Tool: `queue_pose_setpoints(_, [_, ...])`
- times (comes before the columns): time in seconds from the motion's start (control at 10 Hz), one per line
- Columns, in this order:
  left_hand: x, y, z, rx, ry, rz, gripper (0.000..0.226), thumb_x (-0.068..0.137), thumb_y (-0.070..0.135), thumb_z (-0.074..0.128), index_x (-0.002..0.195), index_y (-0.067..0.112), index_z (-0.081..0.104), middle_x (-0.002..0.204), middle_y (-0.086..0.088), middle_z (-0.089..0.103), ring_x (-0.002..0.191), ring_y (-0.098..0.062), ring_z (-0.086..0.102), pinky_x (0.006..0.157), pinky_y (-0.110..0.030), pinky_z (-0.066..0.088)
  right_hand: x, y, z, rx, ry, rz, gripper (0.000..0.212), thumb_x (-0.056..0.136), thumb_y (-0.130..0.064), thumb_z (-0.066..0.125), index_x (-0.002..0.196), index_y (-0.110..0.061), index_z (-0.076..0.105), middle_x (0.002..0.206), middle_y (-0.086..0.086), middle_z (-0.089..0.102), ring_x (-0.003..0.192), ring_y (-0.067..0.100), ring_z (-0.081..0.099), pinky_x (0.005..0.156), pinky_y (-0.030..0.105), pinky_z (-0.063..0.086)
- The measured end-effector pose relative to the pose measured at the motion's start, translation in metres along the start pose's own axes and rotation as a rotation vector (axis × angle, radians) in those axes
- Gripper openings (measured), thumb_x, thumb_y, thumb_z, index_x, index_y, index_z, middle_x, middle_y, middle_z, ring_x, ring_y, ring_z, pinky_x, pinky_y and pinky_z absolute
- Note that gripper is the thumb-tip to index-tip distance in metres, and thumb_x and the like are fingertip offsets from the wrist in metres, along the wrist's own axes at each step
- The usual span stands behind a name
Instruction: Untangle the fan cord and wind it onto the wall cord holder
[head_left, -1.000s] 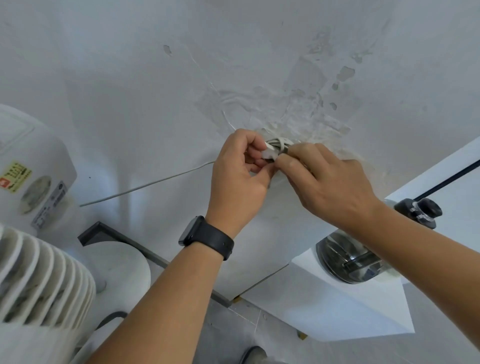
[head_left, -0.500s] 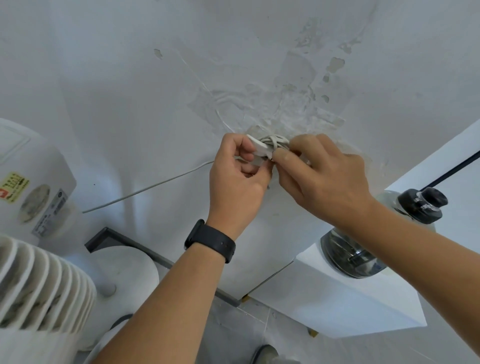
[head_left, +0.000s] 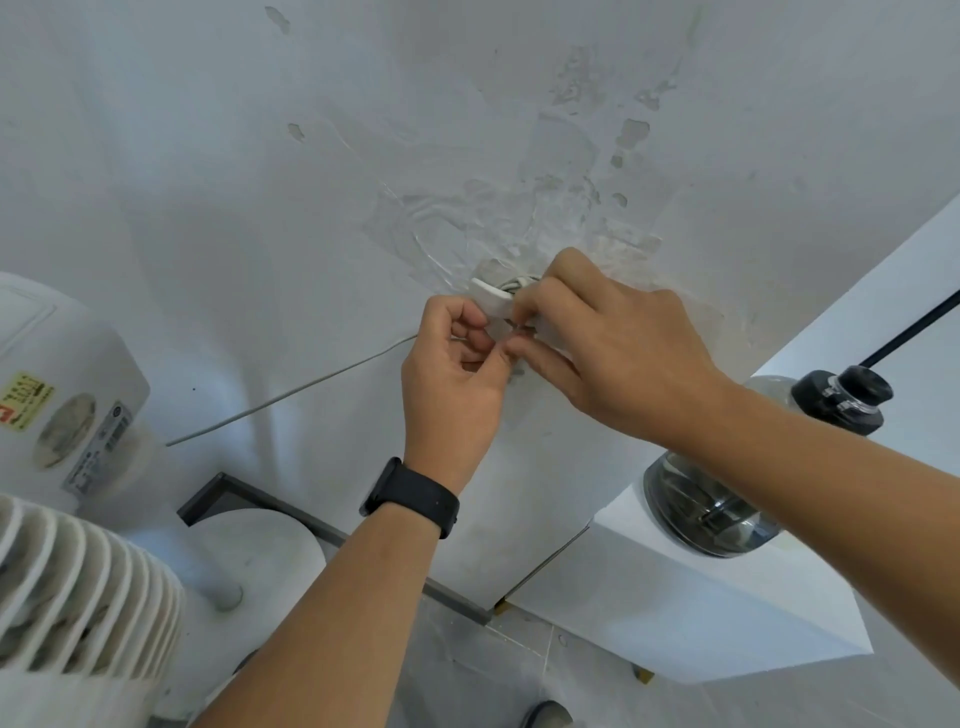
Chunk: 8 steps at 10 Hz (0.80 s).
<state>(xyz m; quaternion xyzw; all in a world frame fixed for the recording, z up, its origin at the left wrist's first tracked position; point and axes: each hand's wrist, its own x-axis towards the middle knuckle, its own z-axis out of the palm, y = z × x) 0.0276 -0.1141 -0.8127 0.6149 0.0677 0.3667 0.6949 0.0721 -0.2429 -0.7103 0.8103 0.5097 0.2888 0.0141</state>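
Fingers (head_left: 511, 347) of both my hands pinch the cord (head_left: 291, 392) at the holder (head_left: 491, 299), winding; next wrap needs slack.

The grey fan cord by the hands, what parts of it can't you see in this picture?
Head view, the only one:
- Where the thin grey fan cord ends on the left: it vanishes behind the white fan body.
- The cord's end at the white wall cord holder: covered by the right hand and left hand.
- How many turns are wound: too small, half hidden.
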Motion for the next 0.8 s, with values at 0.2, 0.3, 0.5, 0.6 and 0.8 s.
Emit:
queue_pose_setpoints(0.2, [-0.003, -0.004, 0.002, -0.050, 0.001, -0.041, 0.024, 0.089, 0.022, 0.080, 0.094, 0.019, 0.056, 0.075, 0.009, 0.057, 0.064, -0.012, 0.056, 0.064, -0.029, 0.051, 0.004, -0.013, 0.010, 0.128, 0.037, 0.192, 0.018, 0.095, -0.018, 0.067, 0.106, -0.020, 0.053, 0.101, -0.005, 0.049, 0.061, 0.022, 0.052, 0.042, 0.037, 0.045])
queue_pose_setpoints(0.3, [-0.005, -0.005, 0.003, -0.083, -0.013, -0.094, 0.022, 0.089, 0.024, 0.079, 0.091, 0.019, 0.058, 0.074, 0.012, 0.060, 0.065, -0.010, 0.059, 0.066, -0.033, 0.053, 0.005, -0.014, 0.006, 0.247, 0.033, 0.288, 0.017, 0.098, -0.021, 0.064, 0.109, -0.024, 0.051, 0.101, -0.018, 0.043, 0.074, 0.014, 0.052, 0.051, 0.031, 0.041])
queue_pose_setpoints(0.5, [-0.013, 0.000, 0.009, -0.095, 0.016, -0.182, 0.026, 0.087, 0.034, 0.080, 0.088, 0.015, 0.063, 0.074, 0.013, 0.065, 0.068, -0.008, 0.062, 0.068, -0.026, 0.055, -0.007, -0.018, 0.003, 0.317, 0.032, 0.335, 0.017, 0.103, -0.024, 0.055, 0.118, -0.030, 0.049, 0.103, -0.024, 0.039, 0.083, 0.003, 0.046, 0.062, 0.033, 0.043])
queue_pose_setpoints(0.6, [-0.022, 0.000, 0.011, 0.020, 0.100, -0.174, 0.027, 0.087, 0.039, 0.080, 0.094, 0.020, 0.062, 0.090, 0.006, 0.064, 0.080, -0.012, 0.063, 0.076, -0.030, 0.056, -0.023, -0.019, -0.002, 0.298, 0.060, 0.390, 0.020, 0.101, -0.028, 0.060, 0.119, -0.027, 0.052, 0.104, -0.015, 0.048, 0.089, 0.006, 0.049, 0.068, 0.030, 0.043])
queue_pose_setpoints(0.8, [-0.055, 0.039, 0.007, 0.171, 0.048, -0.036, 0.015, 0.093, 0.032, 0.073, 0.092, 0.027, 0.060, 0.092, 0.008, 0.061, 0.089, -0.013, 0.059, 0.078, -0.031, 0.053, -0.029, -0.024, -0.046, 0.270, 0.046, 0.534, 0.019, 0.105, -0.035, 0.049, 0.090, -0.027, 0.058, 0.087, -0.013, 0.055, 0.083, 0.011, 0.049, 0.069, 0.035, 0.044])
